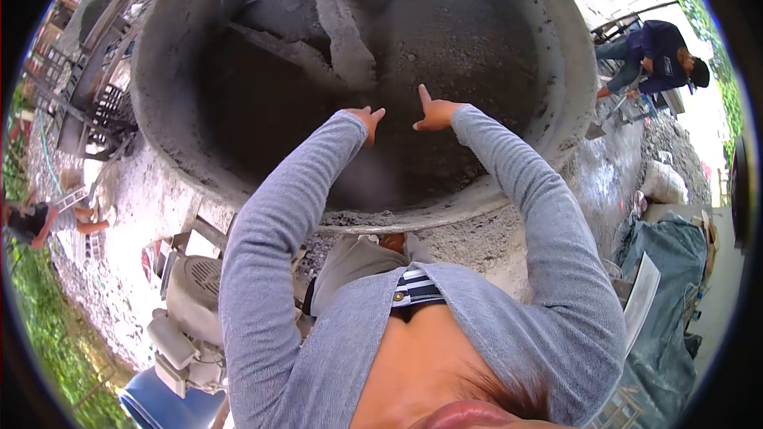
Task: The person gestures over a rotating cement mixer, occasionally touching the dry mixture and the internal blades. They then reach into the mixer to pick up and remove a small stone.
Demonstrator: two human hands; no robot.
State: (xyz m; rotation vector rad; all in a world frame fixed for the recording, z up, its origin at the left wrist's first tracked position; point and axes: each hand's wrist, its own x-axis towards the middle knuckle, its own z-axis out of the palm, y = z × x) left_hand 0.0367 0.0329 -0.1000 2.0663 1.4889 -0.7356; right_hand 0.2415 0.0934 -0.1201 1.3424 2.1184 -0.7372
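Note:
Both my arms reach out over a large round mixer drum (155,103) holding dark, loose sand-like mix (469,56). My left hand (367,122) hovers above the mix near the drum's middle, its fingertips apart and nothing visible in it. Beside it on the right, my right hand (435,111) has its index finger stretched out and the thumb apart, also holding nothing. A thick, mix-coated mixer blade (342,24) curves down just beyond my hands. Pale, blurred dust shows below them, inside the near rim.
A motor (196,286) stands at the drum's near left, with a blue container (171,401) behind. At right are a bending person (656,59), a pale sack (664,184) and a dark tarp (664,262). Another person (48,221) is at far left.

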